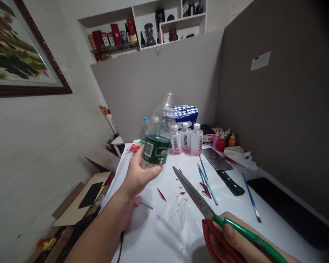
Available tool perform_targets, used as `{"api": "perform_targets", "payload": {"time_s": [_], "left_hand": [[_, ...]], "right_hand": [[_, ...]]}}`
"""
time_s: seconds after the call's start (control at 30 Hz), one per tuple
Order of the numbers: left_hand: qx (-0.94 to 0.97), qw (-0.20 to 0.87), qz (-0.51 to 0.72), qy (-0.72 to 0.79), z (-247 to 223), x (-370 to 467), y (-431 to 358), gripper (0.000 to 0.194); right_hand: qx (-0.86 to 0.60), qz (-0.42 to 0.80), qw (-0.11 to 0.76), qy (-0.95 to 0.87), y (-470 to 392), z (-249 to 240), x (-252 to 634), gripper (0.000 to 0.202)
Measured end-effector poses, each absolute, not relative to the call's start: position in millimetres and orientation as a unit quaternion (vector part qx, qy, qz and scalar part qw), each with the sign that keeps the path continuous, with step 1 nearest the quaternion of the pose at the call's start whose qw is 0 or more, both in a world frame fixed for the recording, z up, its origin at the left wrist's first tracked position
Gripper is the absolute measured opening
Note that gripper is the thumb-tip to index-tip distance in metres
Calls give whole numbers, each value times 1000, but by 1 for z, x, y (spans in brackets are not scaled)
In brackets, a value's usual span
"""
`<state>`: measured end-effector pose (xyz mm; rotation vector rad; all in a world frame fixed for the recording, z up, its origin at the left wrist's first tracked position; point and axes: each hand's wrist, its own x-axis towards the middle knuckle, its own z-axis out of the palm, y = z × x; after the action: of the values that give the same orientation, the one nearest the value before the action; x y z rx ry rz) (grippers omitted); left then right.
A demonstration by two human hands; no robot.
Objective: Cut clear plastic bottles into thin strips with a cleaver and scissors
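Note:
My left hand [142, 171] is wrapped around the lower part of a clear plastic bottle with a green label [157, 149]. The bottle is tilted a little to the right, and its uncapped-looking neck is smeared by motion. In my right hand [230, 237] is a pair of scissors [193, 197] with one green and one red handle. The blades are together and point up and left, apart from the bottle. Small red scraps [161, 194] lie on the white-covered table [167, 233] below. Left of them a pink glue gun [137, 200] is partly hidden behind my left forearm.
Several pink-bottomed drink bottles [196, 140] stand at the back, before a blue patterned pack [185, 114]. A cleaver [223, 173], paintbrushes [251, 197], a black slab [287, 212] and paint bottles [220, 143] lie or stand rightward. Grey panels [164, 80] enclose the back and right.

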<state>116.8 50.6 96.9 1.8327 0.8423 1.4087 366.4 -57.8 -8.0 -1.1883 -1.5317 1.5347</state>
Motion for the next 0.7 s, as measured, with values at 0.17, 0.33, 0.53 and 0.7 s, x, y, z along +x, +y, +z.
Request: {"api": "perform_targets", "payload": {"time_s": [0.17, 0.33, 0.53, 0.7], "left_hand": [[620, 372, 620, 306, 93, 106, 61, 35], [578, 417, 633, 303, 94, 107, 60, 33], [571, 450, 617, 300, 93, 114, 55, 34], [588, 500, 550, 319, 79, 133, 48, 40]], "right_hand": [[-574, 380, 209, -694, -33, -2, 367, 41], [-613, 141, 85, -772, -20, -13, 349, 15], [-589, 147, 88, -790, -10, -10, 348, 23], [-479, 355, 334, -730, -8, 13, 345, 67]]}}
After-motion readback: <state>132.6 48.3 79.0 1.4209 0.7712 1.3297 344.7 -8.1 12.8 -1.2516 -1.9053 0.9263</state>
